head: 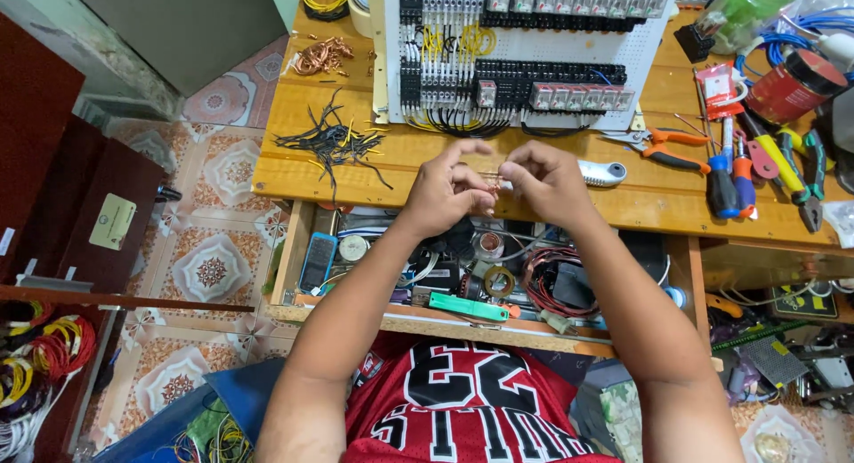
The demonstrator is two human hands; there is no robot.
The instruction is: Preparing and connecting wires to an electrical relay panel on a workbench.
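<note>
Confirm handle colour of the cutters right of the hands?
Orange: the cutters lie on the wooden desk, clearest in the head view.

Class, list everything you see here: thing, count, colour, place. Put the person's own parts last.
Copper strands: a few, pinched between both hands.
Panel: one, white with black parts, back of bench.
Wire scraps: pile, black and yellow, bench left.
Copper scraps: pile, back left.
Cutters: one, orange handles, bench right.
Screwdrivers: two, right.
Drawer: one, open, below the bench.
Left hand: fingers on strands.
Right hand: fingers on strands.
</note>
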